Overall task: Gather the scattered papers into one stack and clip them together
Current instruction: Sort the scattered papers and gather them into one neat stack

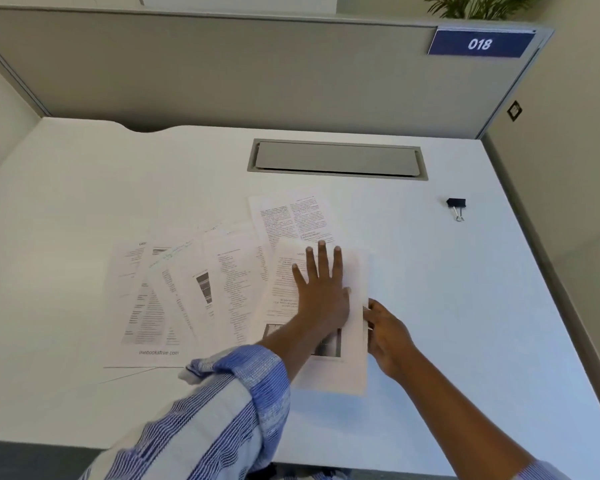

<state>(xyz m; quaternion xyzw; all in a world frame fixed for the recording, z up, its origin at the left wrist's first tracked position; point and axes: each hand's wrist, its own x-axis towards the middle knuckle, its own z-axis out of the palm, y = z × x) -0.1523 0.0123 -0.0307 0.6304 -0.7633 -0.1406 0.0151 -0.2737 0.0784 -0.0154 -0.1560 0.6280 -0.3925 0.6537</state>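
- Sign (480, 44), blue, at the top right corner of the partition (222, 71): slanted white digits, "018".
- Left sheet (136, 306): a grey web address along its bottom margin reads "inebooksfree.com"; its first letter is blurred, so it may be incomplete.
- Same sheet, top edge: a short heading in capitals that seems to start "LUC"; the rest is covered by the next page.
- Near sheet (284, 289): a like heading at its top, again "LUC", the rest hidden.
- Far sheet (291, 216): two columns of dense print, too small to read.
- Middle sheets (229, 271): list-like print and a slanted handwritten line, none of it legible.
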